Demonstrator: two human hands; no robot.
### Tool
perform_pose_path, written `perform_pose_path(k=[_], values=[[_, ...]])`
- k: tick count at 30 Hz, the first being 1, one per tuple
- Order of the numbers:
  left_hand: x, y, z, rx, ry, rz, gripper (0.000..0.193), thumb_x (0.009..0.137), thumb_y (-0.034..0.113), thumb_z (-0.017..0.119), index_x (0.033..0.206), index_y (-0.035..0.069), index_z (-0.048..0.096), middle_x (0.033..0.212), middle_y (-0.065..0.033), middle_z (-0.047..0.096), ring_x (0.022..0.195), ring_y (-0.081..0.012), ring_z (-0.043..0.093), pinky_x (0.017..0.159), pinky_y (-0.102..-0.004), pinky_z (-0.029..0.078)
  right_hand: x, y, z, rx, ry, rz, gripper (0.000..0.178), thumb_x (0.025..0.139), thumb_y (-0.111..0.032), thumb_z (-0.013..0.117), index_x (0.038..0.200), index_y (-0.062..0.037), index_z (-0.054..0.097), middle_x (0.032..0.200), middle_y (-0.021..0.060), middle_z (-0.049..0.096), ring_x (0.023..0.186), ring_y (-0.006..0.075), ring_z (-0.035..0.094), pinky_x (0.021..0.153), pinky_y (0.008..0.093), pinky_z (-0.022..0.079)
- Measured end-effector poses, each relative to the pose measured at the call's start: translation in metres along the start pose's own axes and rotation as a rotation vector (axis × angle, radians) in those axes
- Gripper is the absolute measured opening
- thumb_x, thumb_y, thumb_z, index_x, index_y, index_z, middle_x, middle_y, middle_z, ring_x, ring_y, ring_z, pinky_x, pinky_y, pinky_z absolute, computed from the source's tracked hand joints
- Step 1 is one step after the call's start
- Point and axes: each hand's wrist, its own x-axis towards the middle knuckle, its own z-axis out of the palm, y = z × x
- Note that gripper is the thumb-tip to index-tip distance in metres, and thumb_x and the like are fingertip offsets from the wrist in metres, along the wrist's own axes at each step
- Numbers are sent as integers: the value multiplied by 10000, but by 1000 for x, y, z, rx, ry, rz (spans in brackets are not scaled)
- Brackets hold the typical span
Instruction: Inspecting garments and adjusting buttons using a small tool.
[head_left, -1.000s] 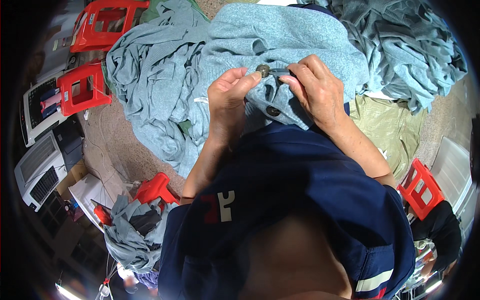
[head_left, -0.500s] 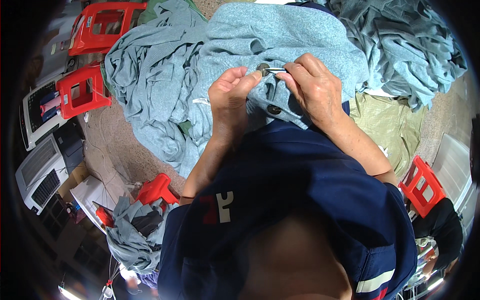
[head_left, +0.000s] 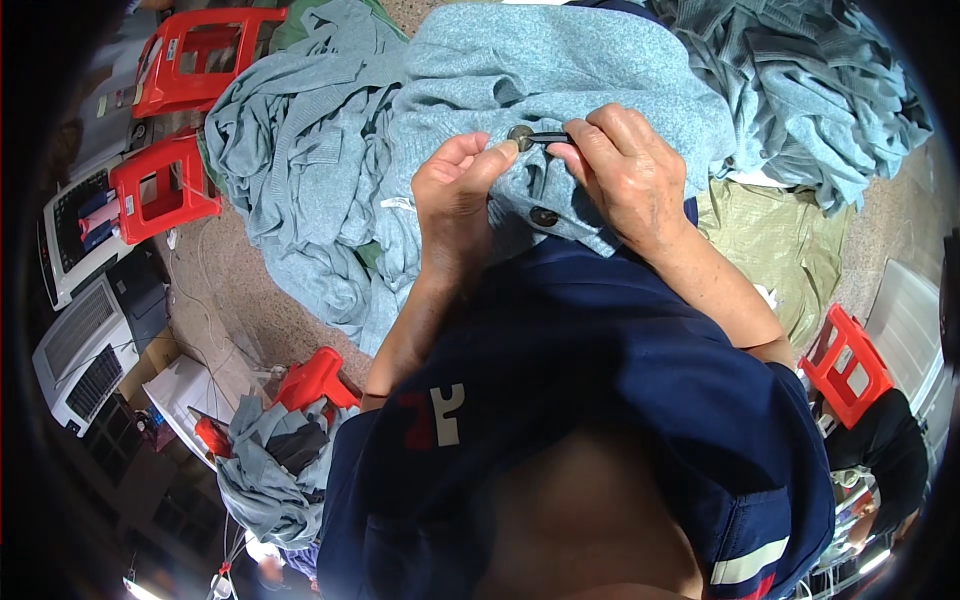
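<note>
A light blue-grey knit garment (head_left: 560, 60) lies over my lap and the pile in front of me. My left hand (head_left: 455, 185) is closed, thumb and forefinger pinching a dark round button (head_left: 520, 133) at the garment's edge. In my right hand (head_left: 630, 165) is a slim, pointed pair of tweezers (head_left: 548, 137), pinched between thumb and fingers. Their tips reach the button from the right; whether they grip thread there is too small to tell. A second dark button (head_left: 543, 217) sits lower on the garment, nearer my body.
More grey-blue knitwear heaps up at the left (head_left: 300, 150) and far right (head_left: 800, 80). An olive woven sack (head_left: 770, 250) lies at the right. Red stools (head_left: 165, 185) stand left, with another red stool (head_left: 847, 365) at right. A person in black (head_left: 885, 460) is at the lower right.
The tweezers have turned slightly and now look dark rather than shiny. Both hands stay at the button, nearly still.
</note>
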Motion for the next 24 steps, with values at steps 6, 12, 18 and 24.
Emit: perform_pose_path(k=[6,12,18,24], values=[[-2,2,5,-10,12,-2,239,831,103,697,998,-31,592,834,-11,628,732,-46,531,683,-187,394,0,0,0,-14,-17,-1,210,730,-243,756,806,-88,637,785,8,535,694,167,563,578,282,480],[-1,2,3,-1,1,5,248,830,109,699,1005,-28,588,830,-8,626,735,-46,530,686,-187,393,0,1,0,4,-19,-1,204,733,-244,754,800,-91,637,785,8,536,691,168,561,576,283,482],[-2,3,5,-16,5,-7,250,833,110,698,1009,-26,585,827,-10,630,737,-44,531,691,-187,396,0,1,1,12,-26,5,193,745,-246,748,803,-96,641,780,3,537,691,163,560,576,279,483],[-1,2,3,-24,0,-11,252,836,105,695,1016,-29,581,828,-17,638,744,-52,551,700,-191,413,-1,2,4,77,-37,35,184,771,-243,740,821,-89,652,785,7,557,698,173,574,579,289,490]])
